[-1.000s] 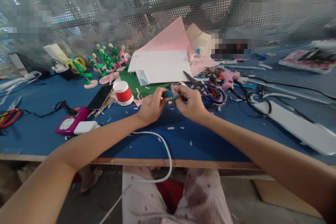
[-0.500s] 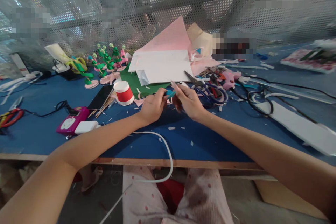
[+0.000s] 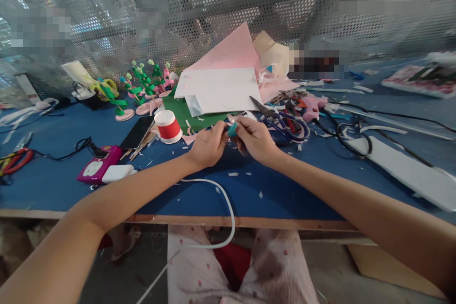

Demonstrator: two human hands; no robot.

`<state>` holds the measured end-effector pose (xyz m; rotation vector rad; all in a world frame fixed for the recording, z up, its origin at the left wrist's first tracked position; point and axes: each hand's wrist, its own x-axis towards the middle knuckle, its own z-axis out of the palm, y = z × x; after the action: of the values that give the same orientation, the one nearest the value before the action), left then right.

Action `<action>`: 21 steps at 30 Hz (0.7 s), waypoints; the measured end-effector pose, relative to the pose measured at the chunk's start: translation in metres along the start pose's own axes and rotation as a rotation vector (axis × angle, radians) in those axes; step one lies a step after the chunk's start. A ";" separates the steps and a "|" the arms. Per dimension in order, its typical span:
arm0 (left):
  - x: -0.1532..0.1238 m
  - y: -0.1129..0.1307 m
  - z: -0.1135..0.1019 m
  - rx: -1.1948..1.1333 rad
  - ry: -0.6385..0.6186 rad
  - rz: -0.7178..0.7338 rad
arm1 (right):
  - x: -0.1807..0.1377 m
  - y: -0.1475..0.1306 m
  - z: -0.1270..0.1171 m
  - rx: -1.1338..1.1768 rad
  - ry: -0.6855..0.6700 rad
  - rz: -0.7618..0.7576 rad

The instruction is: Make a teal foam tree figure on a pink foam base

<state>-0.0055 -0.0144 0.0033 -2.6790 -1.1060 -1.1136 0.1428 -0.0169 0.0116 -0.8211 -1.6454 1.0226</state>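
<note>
Between my fingertips, above the blue tabletop (image 3: 263, 204), is a small curled teal strip (image 3: 232, 129), perhaps paper. My left hand (image 3: 211, 145) is closed on its left side, thumb and forefinger pinched together. From the right, my right hand (image 3: 257, 137) pinches the strip with its fingers curled; the hands nearly touch. Most of the strip is hidden by the fingers. Left of my left hand stands a white cup with a red band (image 3: 168, 127). Dark blue-handled scissors (image 3: 281, 121) lie open just beyond my right hand.
White sheets (image 3: 224, 88) and pink sheets (image 3: 228, 50) lie at the back. Several small green-and-pink paper plants (image 3: 144, 83) stand back left. A magenta power adapter (image 3: 99, 165) is at left, a pink glue gun (image 3: 313, 106) at right. A white cable (image 3: 228, 199) hangs over the front edge.
The teal strip has turned and now sits more tightly curled between my fingers. My right fingers have closed in around it; my left hand has barely moved.
</note>
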 end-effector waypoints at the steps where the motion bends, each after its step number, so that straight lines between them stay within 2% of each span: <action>1: 0.000 0.002 0.000 -0.045 0.005 -0.025 | 0.000 0.001 0.000 -0.033 0.007 -0.021; 4: 0.001 0.005 0.001 -0.159 0.020 -0.120 | -0.002 0.001 0.002 -0.066 0.025 -0.030; 9: 0.003 0.004 0.003 -0.264 0.046 -0.248 | -0.001 0.003 0.003 0.015 -0.002 0.032; 15: 0.003 0.004 0.004 -0.456 0.009 -0.240 | 0.002 0.006 -0.002 -0.242 -0.029 -0.058; 21: 0.003 -0.002 0.012 -0.803 0.065 -0.404 | 0.000 0.003 -0.002 -0.329 0.026 -0.088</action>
<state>0.0021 -0.0075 -0.0042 -2.9714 -1.4754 -2.0787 0.1443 -0.0149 0.0092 -0.9613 -1.8378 0.6861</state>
